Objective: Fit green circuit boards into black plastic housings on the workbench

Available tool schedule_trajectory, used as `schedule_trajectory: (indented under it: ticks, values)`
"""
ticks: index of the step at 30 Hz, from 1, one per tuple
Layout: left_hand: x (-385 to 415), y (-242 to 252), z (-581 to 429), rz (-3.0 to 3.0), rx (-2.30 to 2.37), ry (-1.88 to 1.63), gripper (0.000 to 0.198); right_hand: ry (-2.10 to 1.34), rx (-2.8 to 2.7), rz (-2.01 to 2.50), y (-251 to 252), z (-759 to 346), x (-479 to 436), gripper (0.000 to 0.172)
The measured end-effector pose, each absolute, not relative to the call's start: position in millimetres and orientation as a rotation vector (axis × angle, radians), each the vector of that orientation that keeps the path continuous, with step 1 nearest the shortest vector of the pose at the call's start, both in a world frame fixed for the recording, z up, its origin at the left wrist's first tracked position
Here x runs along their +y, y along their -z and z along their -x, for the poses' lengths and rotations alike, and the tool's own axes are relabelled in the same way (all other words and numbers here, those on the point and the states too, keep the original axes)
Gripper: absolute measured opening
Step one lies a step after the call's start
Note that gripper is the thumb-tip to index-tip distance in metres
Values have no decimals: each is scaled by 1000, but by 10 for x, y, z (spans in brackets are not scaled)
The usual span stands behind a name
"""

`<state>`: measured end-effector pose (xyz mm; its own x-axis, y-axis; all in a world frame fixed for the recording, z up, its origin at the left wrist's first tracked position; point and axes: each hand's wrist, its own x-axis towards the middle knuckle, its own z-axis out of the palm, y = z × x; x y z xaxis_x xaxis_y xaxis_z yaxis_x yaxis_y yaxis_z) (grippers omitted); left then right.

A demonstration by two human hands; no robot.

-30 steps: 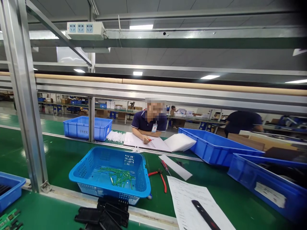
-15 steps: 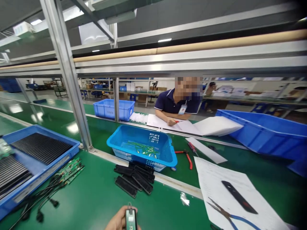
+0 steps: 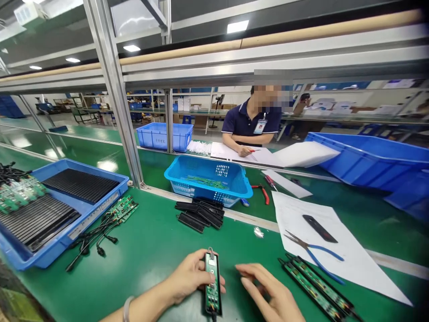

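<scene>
At the bottom centre of the frame, the left hand (image 3: 187, 279) has its grip closed around a narrow black case with a green circuit board (image 3: 212, 286) seated in it, resting on the green table (image 3: 147, 250). The right hand (image 3: 268, 290) lies open just beside it, holding nothing. Two similar fitted cases (image 3: 317, 286) lie at lower right, while a pile of empty black shells (image 3: 201, 214) sits mid-frame, so I judge the work partway through.

head cam | worn, looks forward and down | close over green bench (image 3: 150, 241) | single view

Bare mat (image 3: 150, 241) betw. hands & black casings (image 3: 200, 213)
</scene>
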<state>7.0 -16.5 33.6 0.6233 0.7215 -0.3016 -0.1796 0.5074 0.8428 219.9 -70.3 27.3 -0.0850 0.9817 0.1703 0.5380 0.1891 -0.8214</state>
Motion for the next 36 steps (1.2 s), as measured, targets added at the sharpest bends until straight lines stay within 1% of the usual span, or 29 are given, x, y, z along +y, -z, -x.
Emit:
schedule_trajectory:
  ticks: [3, 5, 6, 9, 11, 14, 18, 23, 27, 29, 32, 33, 36]
  values:
    - [-193, -338, -88, -913, 684, -568, 57, -638, -1833, 1307, -377, -1940, -657, 18]
    - [-201, -333, -98, -984, 685, -609, 54, -572, -1829, 1330, -350, -1807, -658, 12]
    - [-201, -327, -103, -1029, 702, -647, 51, -549, -1827, 1372, -321, -1755, -668, 15]
    - [-189, -289, -112, -1108, 760, -771, 44, -515, -1868, 1498, -245, -1642, -713, 43]
    - [-180, -250, -113, -1098, 747, -817, 45, -514, -1908, 1521, -236, -1617, -738, 49]
    - [-173, -182, -105, -1123, 693, -808, 53, -502, -1942, 1565, -286, -1709, -767, 46]
    - [-170, -112, -84, -1237, 745, -753, 62, -402, -1979, 1835, -344, -2099, -882, 40]
    - [-165, -62, -81, -1273, 761, -699, 56, -111, -1953, 2078, -244, -2699, -1093, 39]
    - [-151, 17, -89, -1272, 763, -700, 55, 62, -1946, 2068, -146, -3026, -1169, 31]
    - [-141, 42, -86, -1285, 757, -696, 56, 111, -1912, 2038, -119, -3124, -1174, 33]
    - [-129, 32, -82, -1312, 743, -668, 57, 105, -1809, 2073, -108, -3192, -1160, 49]
    - [-128, 21, -83, -1317, 744, -661, 58, 72, -1790, 2102, -116, -3195, -1154, 52]
    - [-134, 1, -97, -1303, 770, -686, 61, -13, -1791, 2154, -179, -3162, -1148, 50]
